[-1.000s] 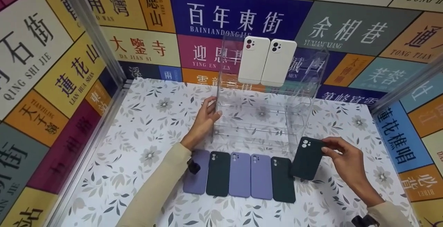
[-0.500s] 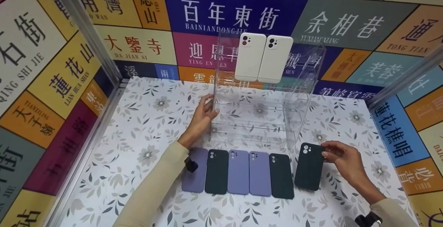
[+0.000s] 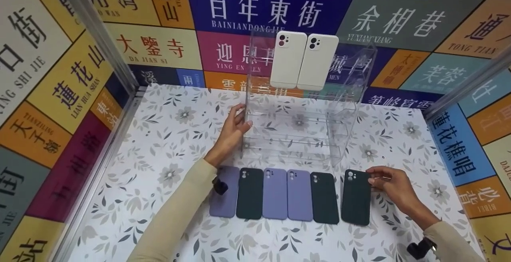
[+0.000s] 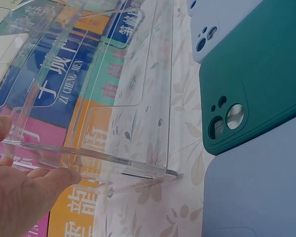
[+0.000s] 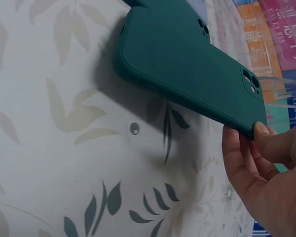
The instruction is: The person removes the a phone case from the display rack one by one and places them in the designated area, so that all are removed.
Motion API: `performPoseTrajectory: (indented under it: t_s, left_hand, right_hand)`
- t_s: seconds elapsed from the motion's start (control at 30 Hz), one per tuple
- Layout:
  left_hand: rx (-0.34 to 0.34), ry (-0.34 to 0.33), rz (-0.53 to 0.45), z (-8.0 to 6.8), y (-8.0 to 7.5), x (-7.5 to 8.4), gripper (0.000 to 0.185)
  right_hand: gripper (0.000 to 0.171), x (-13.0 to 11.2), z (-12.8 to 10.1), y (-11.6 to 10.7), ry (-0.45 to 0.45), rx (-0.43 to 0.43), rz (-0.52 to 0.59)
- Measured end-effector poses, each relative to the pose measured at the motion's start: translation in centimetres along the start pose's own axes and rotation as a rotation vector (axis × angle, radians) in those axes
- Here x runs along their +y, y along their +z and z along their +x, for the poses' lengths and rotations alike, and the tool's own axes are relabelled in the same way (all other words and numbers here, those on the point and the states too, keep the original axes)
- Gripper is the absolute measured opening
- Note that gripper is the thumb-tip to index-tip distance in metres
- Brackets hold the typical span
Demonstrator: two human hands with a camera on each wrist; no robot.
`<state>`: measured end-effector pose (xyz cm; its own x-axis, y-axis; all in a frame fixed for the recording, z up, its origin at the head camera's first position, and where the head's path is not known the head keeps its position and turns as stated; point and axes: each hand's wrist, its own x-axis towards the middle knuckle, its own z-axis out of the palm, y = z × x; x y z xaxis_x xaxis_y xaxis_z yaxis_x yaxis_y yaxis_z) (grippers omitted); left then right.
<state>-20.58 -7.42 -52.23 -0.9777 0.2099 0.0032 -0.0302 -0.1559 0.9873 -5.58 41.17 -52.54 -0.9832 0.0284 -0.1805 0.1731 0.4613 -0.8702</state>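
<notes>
My left hand [image 3: 244,119] grips the left edge of a clear acrylic tiered rack [image 3: 339,134]; in the left wrist view its fingers [image 4: 24,197] pinch the rack's side wall [image 4: 89,103]. Two white phone cases [image 3: 288,59] lean on the top tier. My right hand [image 3: 369,176] pinches the top right corner of a dark green phone case [image 3: 356,197], held low over the table with that end slightly raised. The right wrist view shows that case [image 5: 187,69] above its shadow. Left of it lies a row of purple [image 3: 274,194] and dark green cases [image 3: 324,198].
The floral tablecloth [image 3: 167,142] covers the table, boxed in by walls of coloured Chinese street signs [image 3: 255,10]. Metal posts [image 3: 100,34] stand at the back corners. The rack stands at the back centre, just behind the row of cases.
My right hand has lowered the dark green case from mid-air down beside the right end of the row. My left hand has stayed on the rack's edge.
</notes>
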Motion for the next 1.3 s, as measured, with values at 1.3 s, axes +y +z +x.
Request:
performPoseTrajectory:
  t_s: [1.3]
  left_hand:
    - [0.010,0.019,0.001,0.1,0.2,0.2,0.063]
  right_hand:
    - [0.026,0.8,1.7,3.7,-0.042,0.028,-0.312]
